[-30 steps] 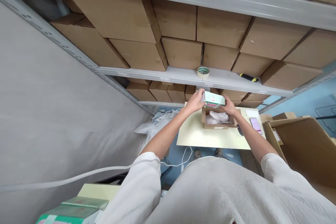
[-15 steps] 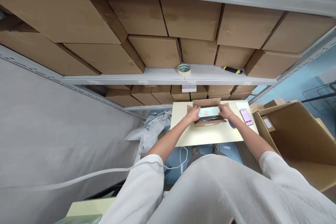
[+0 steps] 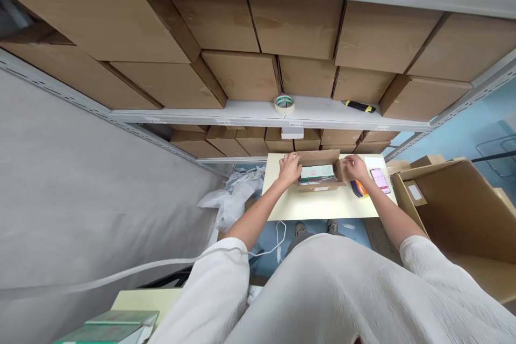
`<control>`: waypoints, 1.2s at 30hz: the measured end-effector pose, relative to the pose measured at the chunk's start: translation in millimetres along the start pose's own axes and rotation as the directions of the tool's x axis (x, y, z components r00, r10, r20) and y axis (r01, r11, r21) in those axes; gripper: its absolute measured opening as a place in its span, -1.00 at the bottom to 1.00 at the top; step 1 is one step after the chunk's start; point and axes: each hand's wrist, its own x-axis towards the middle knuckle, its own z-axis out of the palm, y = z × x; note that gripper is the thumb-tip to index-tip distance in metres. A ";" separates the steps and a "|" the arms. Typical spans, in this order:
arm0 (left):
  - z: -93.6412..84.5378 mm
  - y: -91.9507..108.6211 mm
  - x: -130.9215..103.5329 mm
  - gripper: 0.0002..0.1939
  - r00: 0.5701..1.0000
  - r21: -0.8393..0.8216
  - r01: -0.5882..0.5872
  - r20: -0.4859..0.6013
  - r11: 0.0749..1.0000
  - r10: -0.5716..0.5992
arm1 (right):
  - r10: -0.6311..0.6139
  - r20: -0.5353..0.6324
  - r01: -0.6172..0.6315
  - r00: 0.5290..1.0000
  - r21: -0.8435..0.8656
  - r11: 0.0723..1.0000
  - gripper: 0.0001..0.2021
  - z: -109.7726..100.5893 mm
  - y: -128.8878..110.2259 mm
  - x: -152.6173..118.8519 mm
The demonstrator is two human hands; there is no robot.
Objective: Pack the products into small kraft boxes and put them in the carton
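Observation:
An open cardboard box [image 3: 320, 157] stands on the pale yellow table [image 3: 290, 208] with its flaps raised. Inside it lies a white and green box [image 3: 317, 172], low between the walls. My left hand [image 3: 289, 169] is at the cardboard box's left side, fingers curled over the flap there. At the opposite end my right hand [image 3: 356, 167] has its fingers closed at the right flap. Neither hand touches the white and green box.
An orange and blue object [image 3: 358, 188] and a phone [image 3: 379, 180] lie right of the box. On the shelf above are a tape roll [image 3: 284, 110] and a utility knife [image 3: 360, 106]. A large open carton [image 3: 463, 209] stands at the right. A white cable [image 3: 161, 262] crosses at left.
Both hands have let go of the white and green box, which now sits lower in the cardboard box. They have moved outward to the side flaps.

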 end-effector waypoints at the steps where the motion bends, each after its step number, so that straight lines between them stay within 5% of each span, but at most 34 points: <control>1: -0.2 -4.2 -2.4 -0.56 0.999 -0.025 0.041 -0.027 0.999 -0.042 | 0.034 -0.036 -0.033 0.999 0.039 0.999 -0.64 -0.7 6.9 -1.9; 6: 2.0 -17.0 -9.5 -0.47 0.976 -0.194 0.200 -0.046 0.960 -0.213 | 0.244 -0.021 -0.236 0.969 0.193 0.952 -0.62 0.9 27.5 -5.6; 10: 3.7 -12.9 -13.8 -0.37 0.956 -0.422 0.289 0.083 0.859 -0.281 | 0.302 0.009 -0.284 0.953 0.366 0.886 -0.61 10.2 22.8 -3.0; 13: 5.1 -12.0 -22.2 -0.35 0.962 -0.512 0.269 0.183 0.816 -0.202 | 0.281 0.118 -0.300 0.952 0.537 0.789 -0.62 21.7 13.7 -2.6; 17: 6.6 -24.4 -36.1 -0.23 0.952 -0.441 0.178 0.304 0.880 -0.040 | 0.205 0.280 -0.333 0.938 0.560 0.758 -0.58 34.1 6.5 -2.9; 23: 7.5 -46.6 -43.7 0.16 0.859 -0.312 0.034 0.494 0.949 0.132 | 0.237 0.382 -0.436 0.893 0.610 0.662 -0.29 28.3 1.9 3.9; 29: 15.3 -47.9 -44.0 0.31 0.887 -0.408 0.059 0.441 0.911 0.140 | 0.206 0.492 -0.496 0.846 0.582 0.645 -0.19 11.1 -8.6 12.7; 36: 30.8 -27.5 -37.9 -0.17 0.971 -0.451 0.183 0.222 0.874 -0.089 | 0.215 0.499 -0.470 0.840 0.471 0.747 -0.26 2.9 -13.9 14.6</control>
